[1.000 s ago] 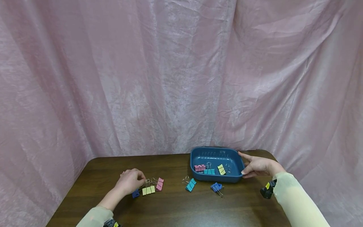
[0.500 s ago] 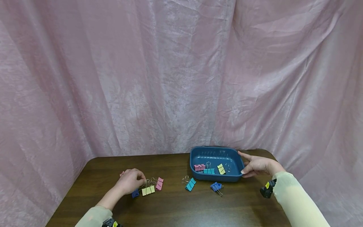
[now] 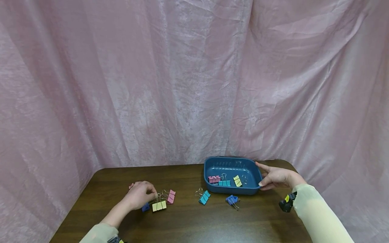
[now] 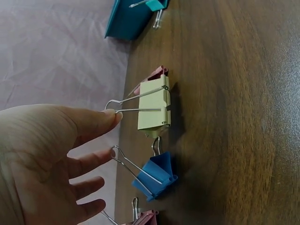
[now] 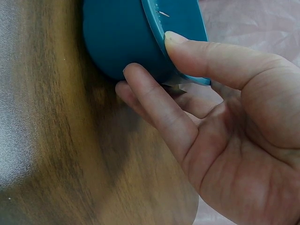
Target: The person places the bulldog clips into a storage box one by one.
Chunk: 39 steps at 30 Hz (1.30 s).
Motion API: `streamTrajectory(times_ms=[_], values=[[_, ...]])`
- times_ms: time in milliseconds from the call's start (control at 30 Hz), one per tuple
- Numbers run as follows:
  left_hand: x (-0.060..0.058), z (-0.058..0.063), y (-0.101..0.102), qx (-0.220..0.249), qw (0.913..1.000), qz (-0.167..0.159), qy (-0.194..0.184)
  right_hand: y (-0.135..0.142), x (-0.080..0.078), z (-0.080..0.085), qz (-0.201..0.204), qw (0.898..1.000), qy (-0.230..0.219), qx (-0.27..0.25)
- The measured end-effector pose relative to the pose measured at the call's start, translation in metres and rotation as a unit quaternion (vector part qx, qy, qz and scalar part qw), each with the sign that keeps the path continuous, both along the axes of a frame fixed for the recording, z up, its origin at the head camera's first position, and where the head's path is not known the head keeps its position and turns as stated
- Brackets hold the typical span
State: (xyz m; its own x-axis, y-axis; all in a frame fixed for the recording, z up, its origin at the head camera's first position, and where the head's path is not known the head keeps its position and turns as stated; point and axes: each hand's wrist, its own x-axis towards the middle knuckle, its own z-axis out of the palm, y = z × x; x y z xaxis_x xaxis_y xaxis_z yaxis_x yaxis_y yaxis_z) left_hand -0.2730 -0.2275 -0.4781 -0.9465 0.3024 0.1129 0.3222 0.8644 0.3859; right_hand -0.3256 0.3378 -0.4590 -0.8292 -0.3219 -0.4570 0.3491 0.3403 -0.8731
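My left hand [image 3: 140,195] pinches a wire handle of a yellow binder clip [image 4: 153,104] between thumb and index finger. Close by lie a blue binder clip [image 4: 154,175], a pink one [image 3: 171,196] to its right, and another pink clip [image 4: 143,219] mostly hidden by the hand in the head view. At the right, my right hand [image 3: 278,178] holds the end of a blue tray [image 5: 117,37], thumb on the rim and fingers against the outer wall and underside. Inside the tray are pink [image 3: 214,179], teal [image 3: 224,183] and yellow [image 3: 237,181] binder clips.
In front of the tray a teal binder clip [image 3: 204,197] and a blue binder clip [image 3: 232,199] lie on the brown wooden table [image 3: 194,222]. A pink curtain [image 3: 182,84] hangs behind the table's back edge.
The yellow clip in my left hand has shifted very slightly toward the front, and the hand with it. My right hand and the tray stay in place.
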Motion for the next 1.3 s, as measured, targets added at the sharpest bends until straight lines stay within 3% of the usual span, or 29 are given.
streamTrajectory(times_ms=[267,667,1300], values=[[0.005,0.008,0.002,0.008,0.9998,-0.012,-0.01,-0.001,0.001,0.002,0.001,1.0,0.001,-0.001],[0.012,0.017,0.008,0.025,0.9997,-0.005,-0.003,0.0,-0.002,0.001,0.01,1.0,-0.001,0.0],[0.011,0.028,0.019,0.054,0.9984,-0.01,0.009,0.001,-0.001,0.0,0.012,1.0,0.002,0.002]])
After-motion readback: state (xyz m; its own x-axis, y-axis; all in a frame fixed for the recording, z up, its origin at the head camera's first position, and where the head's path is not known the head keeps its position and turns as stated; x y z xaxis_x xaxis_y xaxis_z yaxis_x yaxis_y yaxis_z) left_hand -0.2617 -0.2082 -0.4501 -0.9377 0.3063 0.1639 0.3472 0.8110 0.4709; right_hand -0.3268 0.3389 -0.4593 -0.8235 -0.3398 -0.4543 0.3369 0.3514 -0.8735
